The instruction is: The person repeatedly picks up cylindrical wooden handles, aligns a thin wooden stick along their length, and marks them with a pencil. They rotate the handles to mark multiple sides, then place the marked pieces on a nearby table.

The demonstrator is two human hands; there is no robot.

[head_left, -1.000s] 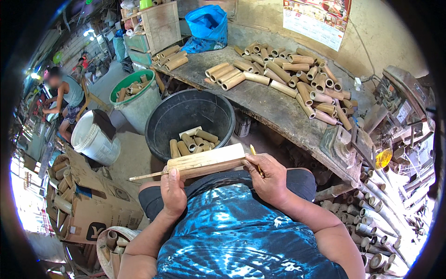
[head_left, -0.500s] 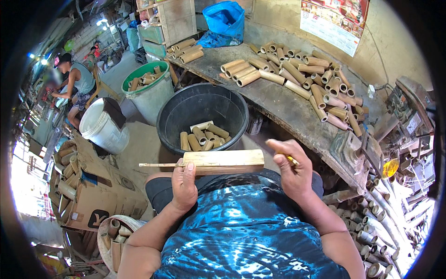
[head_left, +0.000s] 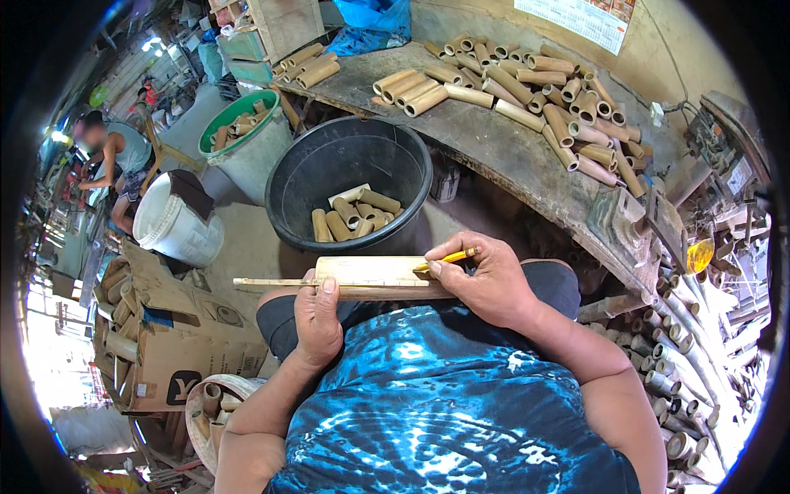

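Right grip angles leftward, clamped on yellow pencil; opposite it, left grip, thumb upward, clamps bamboo piece and thin stick.

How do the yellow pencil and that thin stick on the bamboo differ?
The pencil is bright yellow, while the stick is pale tan. The pencil looks short; the stick is far longer, jutting past the left end of the bamboo piece. The pencil slants in the right hand; the stick lies along the bamboo piece in the left hand. Both are slim.
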